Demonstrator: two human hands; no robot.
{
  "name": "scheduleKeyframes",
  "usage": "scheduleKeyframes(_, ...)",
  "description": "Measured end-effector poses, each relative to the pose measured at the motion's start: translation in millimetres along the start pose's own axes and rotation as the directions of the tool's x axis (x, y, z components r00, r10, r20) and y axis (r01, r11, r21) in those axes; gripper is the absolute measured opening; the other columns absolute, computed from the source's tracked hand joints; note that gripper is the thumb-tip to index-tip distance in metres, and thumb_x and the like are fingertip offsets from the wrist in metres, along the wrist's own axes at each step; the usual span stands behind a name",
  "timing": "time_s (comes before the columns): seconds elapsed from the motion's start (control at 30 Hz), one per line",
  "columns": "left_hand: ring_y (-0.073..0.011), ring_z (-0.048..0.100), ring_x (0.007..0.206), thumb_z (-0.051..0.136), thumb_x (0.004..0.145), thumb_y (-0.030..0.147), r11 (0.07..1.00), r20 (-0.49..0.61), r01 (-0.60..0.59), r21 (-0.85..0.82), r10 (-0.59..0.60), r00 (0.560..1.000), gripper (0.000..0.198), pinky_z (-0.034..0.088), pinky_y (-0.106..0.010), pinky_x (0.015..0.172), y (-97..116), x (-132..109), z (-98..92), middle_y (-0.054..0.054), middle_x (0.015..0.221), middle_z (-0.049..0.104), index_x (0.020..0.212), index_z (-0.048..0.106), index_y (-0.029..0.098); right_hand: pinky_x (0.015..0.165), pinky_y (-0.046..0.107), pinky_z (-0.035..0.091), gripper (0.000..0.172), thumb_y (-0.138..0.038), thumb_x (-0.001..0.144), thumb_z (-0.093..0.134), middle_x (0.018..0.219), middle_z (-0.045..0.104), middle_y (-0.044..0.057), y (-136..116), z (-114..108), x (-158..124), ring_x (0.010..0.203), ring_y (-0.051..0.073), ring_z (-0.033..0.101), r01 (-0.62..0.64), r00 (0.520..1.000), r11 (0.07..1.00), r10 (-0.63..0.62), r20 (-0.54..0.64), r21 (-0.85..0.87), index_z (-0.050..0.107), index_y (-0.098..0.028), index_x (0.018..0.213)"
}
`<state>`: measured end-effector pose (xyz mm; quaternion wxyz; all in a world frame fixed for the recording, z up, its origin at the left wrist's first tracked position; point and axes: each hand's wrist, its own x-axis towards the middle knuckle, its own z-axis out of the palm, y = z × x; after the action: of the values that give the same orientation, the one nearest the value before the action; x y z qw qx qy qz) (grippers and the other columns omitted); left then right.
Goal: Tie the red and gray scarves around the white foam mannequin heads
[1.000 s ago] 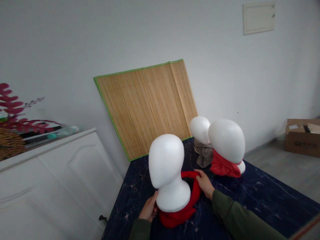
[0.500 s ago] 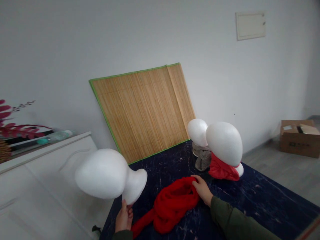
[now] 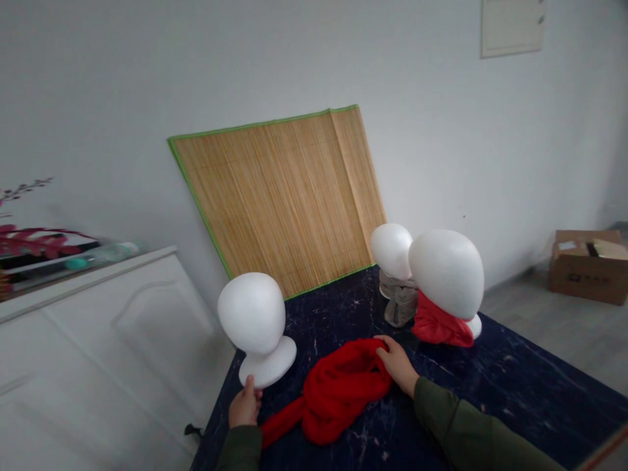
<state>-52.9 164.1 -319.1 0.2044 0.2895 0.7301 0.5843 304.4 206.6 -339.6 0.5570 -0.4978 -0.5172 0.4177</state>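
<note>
A white mannequin head (image 3: 252,313) stands near the left edge of the dark blue marbled table (image 3: 520,373). Gripping the near rim of its round base is my left hand (image 3: 246,401), thumb on top. A red scarf (image 3: 338,396) lies bunched in the middle, one end trailing left towards that hand. My right hand (image 3: 398,365) pinches the scarf's upper right part. Farther back on the right are two more white heads, one (image 3: 391,250) with a grey cloth (image 3: 400,299) round its neck, the other (image 3: 446,273) with a coral-red cloth (image 3: 441,322).
A bamboo mat (image 3: 284,203) with green edging leans on the wall behind the table. To the left is a white cabinet (image 3: 122,327) with a bottle (image 3: 115,251) and pink leaves on top. A cardboard box (image 3: 589,267) sits on the floor at right.
The left mannequin head has gone from tipped over to the left to standing more upright on its base, with my left hand still at the base. My right hand stays on the scarf.
</note>
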Motion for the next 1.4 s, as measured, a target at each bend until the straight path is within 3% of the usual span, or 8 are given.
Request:
scheduleKeyframes(0.23, -0.0123, 0.051, 0.040, 0.061, 0.067, 0.031, 0.952, 0.024, 0.210, -0.223, -0.210, 0.977, 0.023, 0.044, -0.026, 0.043, 1, 6, 4.2, -0.002, 0.045, 0.055, 0.058, 0.052, 0.012, 0.086, 0.031, 0.042, 0.033, -0.021, 0.064, 0.045, 0.097, 0.063, 0.008, -1, -2, -1, 0.091, 0.021, 0.058, 0.008, 1.000, 1.000, -0.008, -0.003, -0.006, 0.058, -0.014, 0.094)
scheduleKeyframes(0.33, -0.0130, 0.057, 0.049, 0.061, 0.068, 0.017, 0.922, 0.018, 0.200, -0.332, -0.206, 0.978, 0.011, 0.049, -0.026, 0.052, 0, 6, 6.6, -0.001, 0.052, 0.058, 0.069, 0.050, 0.013, 0.083, 0.031, 0.044, 0.034, -0.021, 0.064, 0.045, 0.096, 0.064, 0.007, 1, -2, -1, 0.088, 0.020, 0.059, 0.003, 1.000, 1.000, -0.003, 0.000, -0.001, 0.058, -0.014, 0.095)
scheduleKeyframes(0.6, -0.0139, 0.062, 0.069, 0.061, 0.064, 0.004, 0.885, 0.047, 0.111, -0.452, -0.100, 0.994, 0.026, 0.052, -0.031, 0.071, -3, 1, 8.5, -0.002, 0.072, 0.059, 0.083, 0.047, 0.016, 0.083, 0.030, 0.044, 0.033, -0.021, 0.064, 0.045, 0.095, 0.064, 0.006, 2, -2, 0, 0.089, 0.020, 0.059, 0.015, 1.000, 1.000, -0.015, 0.008, -0.013, 0.058, -0.015, 0.094)
scheduleKeyframes(0.9, -0.0216, 0.059, 0.081, 0.058, 0.067, 0.022, 0.989, 0.004, -0.078, -0.126, 0.080, 0.997, 0.019, 0.049, -0.041, 0.076, 3, -4, 9.7, -0.009, 0.090, 0.055, 0.083, 0.050, 0.015, 0.088, 0.033, 0.042, 0.033, -0.022, 0.067, 0.043, 0.097, 0.063, 0.008, 9, -1, 4, 0.091, 0.020, 0.058, 0.049, 0.999, 0.994, -0.046, 0.029, -0.097, 0.057, -0.014, 0.097)
scheduleKeyframes(1.07, -0.0264, 0.058, 0.080, 0.057, 0.067, 0.039, 0.944, 0.257, -0.298, 0.138, 0.257, 0.932, 0.023, 0.040, -0.044, 0.085, 22, -42, 29.8, -0.006, 0.074, 0.062, 0.074, 0.060, 0.018, 0.101, 0.037, 0.029, 0.049, -0.030, 0.071, 0.049, 0.118, 0.050, 0.016, -1, 0, -7, 0.113, 0.025, 0.043, 0.150, 0.988, 0.958, -0.153, 0.007, -0.243, 0.049, -0.008, 0.115)
scheduleKeyframes(1.17, -0.0272, 0.058, 0.085, 0.062, 0.060, 0.040, 0.896, 0.422, -0.409, 0.170, 0.309, 0.852, 0.024, 0.037, -0.039, 0.086, 26, -73, 49.9, -0.008, 0.079, 0.065, 0.070, 0.063, 0.018, 0.104, 0.044, 0.019, 0.062, -0.042, 0.072, 0.054, 0.135, 0.031, 0.017, -19, 0, -25, 0.126, 0.031, 0.023, 0.293, 0.949, 0.812, -0.309, 0.055, -0.505, 0.042, -0.012, 0.125)
scheduleKeyframes(1.27, -0.0289, 0.056, 0.089, 0.064, 0.057, 0.031, 0.873, 0.467, -0.456, 0.172, 0.336, 0.818, 0.017, 0.033, -0.040, 0.091, 26, -93, 60.7, -0.011, 0.081, 0.065, 0.066, 0.063, 0.017, 0.104, 0.050, 0.009, 0.066, -0.049, 0.073, 0.053, 0.141, 0.022, 0.012, -36, 4, -45, 0.130, 0.032, 0.013, 0.475, 0.878, 0.652, -0.402, 0.262, -0.591, 0.037, -0.020, 0.129)
scheduleKeyframes(1.4, -0.0250, 0.056, 0.088, 0.052, 0.070, 0.033, 0.912, 0.446, -0.403, 0.076, 0.330, 0.832, 0.019, 0.036, -0.039, 0.088, 32, -101, 56.6, -0.007, 0.085, 0.064, 0.080, 0.059, 0.019, 0.102, 0.047, 0.017, 0.053, -0.044, 0.072, 0.054, 0.115, 0.054, 0.011, -42, 15, -62, 0.111, 0.027, 0.044, 0.686, 0.685, 0.582, -0.312, 0.658, -0.437, 0.048, -0.019, 0.119)
